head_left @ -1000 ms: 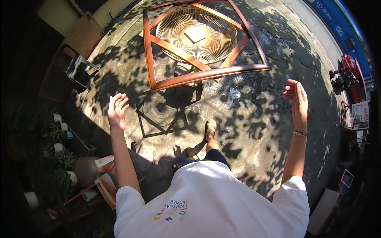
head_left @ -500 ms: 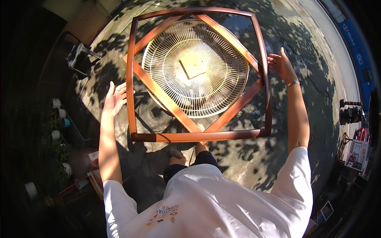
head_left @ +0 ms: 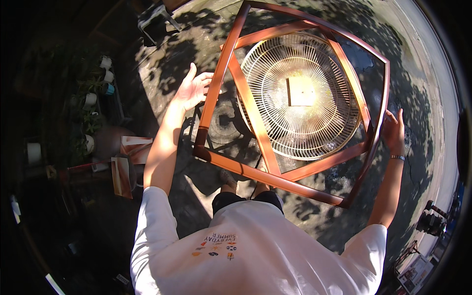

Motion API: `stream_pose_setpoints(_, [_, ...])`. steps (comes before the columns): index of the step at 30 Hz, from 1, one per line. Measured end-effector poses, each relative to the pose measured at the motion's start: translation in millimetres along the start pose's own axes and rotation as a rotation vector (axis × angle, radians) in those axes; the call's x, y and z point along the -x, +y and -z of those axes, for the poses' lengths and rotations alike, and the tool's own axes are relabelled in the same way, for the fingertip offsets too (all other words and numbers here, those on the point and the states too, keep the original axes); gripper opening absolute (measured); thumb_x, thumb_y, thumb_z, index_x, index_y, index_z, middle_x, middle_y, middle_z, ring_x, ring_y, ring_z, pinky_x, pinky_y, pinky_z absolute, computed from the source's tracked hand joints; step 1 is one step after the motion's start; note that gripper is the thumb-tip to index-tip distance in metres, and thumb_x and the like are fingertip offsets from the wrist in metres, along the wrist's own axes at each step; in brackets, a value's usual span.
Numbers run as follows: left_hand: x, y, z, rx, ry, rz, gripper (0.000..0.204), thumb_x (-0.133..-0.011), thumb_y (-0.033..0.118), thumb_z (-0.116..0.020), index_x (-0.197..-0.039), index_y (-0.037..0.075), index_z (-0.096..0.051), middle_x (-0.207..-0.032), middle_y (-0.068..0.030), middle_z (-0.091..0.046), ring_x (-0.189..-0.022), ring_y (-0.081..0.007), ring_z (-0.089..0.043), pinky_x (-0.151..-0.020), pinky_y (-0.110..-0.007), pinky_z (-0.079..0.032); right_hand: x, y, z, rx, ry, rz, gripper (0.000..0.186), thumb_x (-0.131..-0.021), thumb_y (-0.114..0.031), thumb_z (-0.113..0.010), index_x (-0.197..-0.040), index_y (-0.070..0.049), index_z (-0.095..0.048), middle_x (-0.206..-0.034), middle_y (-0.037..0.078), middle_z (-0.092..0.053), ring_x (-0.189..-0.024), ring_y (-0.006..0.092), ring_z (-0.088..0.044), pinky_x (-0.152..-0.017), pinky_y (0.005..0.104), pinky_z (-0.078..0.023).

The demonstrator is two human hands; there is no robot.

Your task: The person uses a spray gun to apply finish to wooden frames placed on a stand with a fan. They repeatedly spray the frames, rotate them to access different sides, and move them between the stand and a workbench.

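Note:
A reddish-brown wooden outer frame [head_left: 214,91], with a second, angled wooden frame [head_left: 254,113] inside it, lies over a round pale wire fan grille [head_left: 268,73] with a square centre plate [head_left: 300,91]. Just outside the left rail is my left hand [head_left: 194,88], fingers spread and partly reaching behind the wood. My right hand [head_left: 394,127] is open beside the right rail, fingers raised and partly shaded. Whether either hand touches the frame, I cannot tell.
Potted plants [head_left: 88,102] line the shaded left side, with wood-toned pieces [head_left: 130,147] below them. A metal-and-dark stool [head_left: 152,22] stands at the top left. Dappled concrete [head_left: 167,69] surrounds me; dark equipment [head_left: 430,221] is at the right edge.
Over the last second the frames and grille came closer, then shifted rightward and turned clockwise in view. My left hand rose and moved right; my right hand moved lower in the picture.

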State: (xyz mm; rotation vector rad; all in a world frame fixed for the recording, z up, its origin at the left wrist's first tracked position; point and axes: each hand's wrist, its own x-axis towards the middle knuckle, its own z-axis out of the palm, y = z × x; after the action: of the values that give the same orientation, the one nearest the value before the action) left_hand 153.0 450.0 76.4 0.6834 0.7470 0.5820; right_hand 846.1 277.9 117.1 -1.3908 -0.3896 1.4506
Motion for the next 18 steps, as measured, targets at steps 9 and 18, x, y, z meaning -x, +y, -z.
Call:
stream_pose_setpoints(9, [52,12,3,0.053,0.043,-0.058,0.097,-0.087,0.081,-0.022,-0.134,0.000,-0.048,-0.130,-0.0173,-0.056,-0.111,-0.0316,-0.062,-0.092,-0.048,-0.050,25,-41,-49,0.091,-0.166,0.052,0.066,-0.094,-0.067,-0.043,-0.110,-0.005,-0.060,-0.096,0.008,-0.064,-0.091,0.0228,-0.059,-0.087,0.0370,-0.047])
stream_pose_setpoints(18, [257,-15,34,0.080,0.292,-0.276,0.099,-0.084,0.083,-0.028,-0.134,0.000,-0.049,-0.126,-0.0187,-0.057,-0.110,-0.0320,-0.062,-0.090,-0.041,-0.053,42,-47,-205,0.298,-0.431,0.064,0.065,-0.095,-0.065,-0.041,-0.113,-0.006,-0.060,-0.099,0.008,-0.068,-0.086,0.0219,-0.066,-0.077,0.0340,-0.052])
